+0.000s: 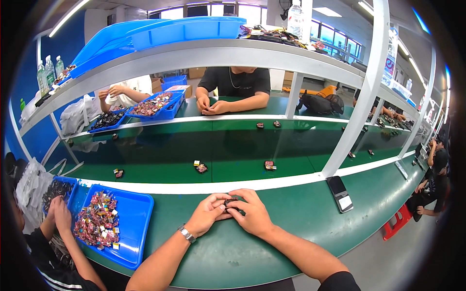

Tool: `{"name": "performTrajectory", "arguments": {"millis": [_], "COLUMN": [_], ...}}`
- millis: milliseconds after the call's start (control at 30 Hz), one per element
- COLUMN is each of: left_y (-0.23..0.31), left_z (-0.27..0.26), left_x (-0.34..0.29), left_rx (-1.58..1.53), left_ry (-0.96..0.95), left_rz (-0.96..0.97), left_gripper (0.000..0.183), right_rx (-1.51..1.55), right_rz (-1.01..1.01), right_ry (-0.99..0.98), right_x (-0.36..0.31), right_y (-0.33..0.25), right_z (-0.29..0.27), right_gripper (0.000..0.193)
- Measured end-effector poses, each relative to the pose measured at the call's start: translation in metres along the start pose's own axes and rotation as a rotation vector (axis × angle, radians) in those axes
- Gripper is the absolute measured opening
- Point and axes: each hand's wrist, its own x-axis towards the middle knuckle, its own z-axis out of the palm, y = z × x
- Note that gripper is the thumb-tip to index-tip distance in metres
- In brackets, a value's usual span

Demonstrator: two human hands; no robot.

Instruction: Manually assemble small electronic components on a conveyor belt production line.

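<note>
Over the green worktop, my left hand and my right hand meet with fingers closed round a small black rounded part. The fingers cover most of it, so its exact kind does not show. My left wrist wears a metal-band watch. To the left of my forearm lies a blue tray partly filled with a heap of small reddish pieces with white and yellow bits.
Left of the tray, a co-worker's hands are at a bin of black parts. Beyond the white rail, small assemblies lie spaced along a green belt. A phone lies to the right. A white post rises near it.
</note>
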Motion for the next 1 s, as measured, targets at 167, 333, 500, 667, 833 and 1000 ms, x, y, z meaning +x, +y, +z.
{"name": "performTrajectory", "arguments": {"millis": [167, 333, 500, 667, 833, 1000], "left_y": [-0.003, -0.002, -0.003, -0.005, -0.008, -0.013], "left_z": [0.003, -0.006, 0.002, -0.005, 0.0, 0.002], "left_x": [0.004, -0.004, 0.001, -0.002, -0.004, 0.006], "left_rx": [-0.043, -0.038, 0.0, -0.02, -0.083, -0.147], "left_ry": [-0.031, 0.029, 0.054, 0.059, 0.038, -0.062], "left_rz": [0.028, 0.063, 0.065, 0.097, 0.152, 0.145], "left_gripper": [0.027, 0.026, 0.023, 0.022, 0.023, 0.025], "right_rx": [0.074, 0.148, 0.189, 0.215, 0.039, -0.027], "right_rz": [0.071, 0.103, 0.145, 0.077, -0.042, -0.079], "right_ry": [0.013, 0.024, 0.008, -0.006, 0.041, 0.125], "right_x": [-0.005, -0.003, -0.004, -0.001, 0.002, 0.004], "right_y": [0.007, 0.002, 0.001, -0.008, -0.009, -0.004], "right_z": [0.002, 0.018, 0.012, 0.011, 0.0, -0.004], "right_gripper": [0.014, 0.016, 0.018, 0.02, 0.027, 0.024]}}
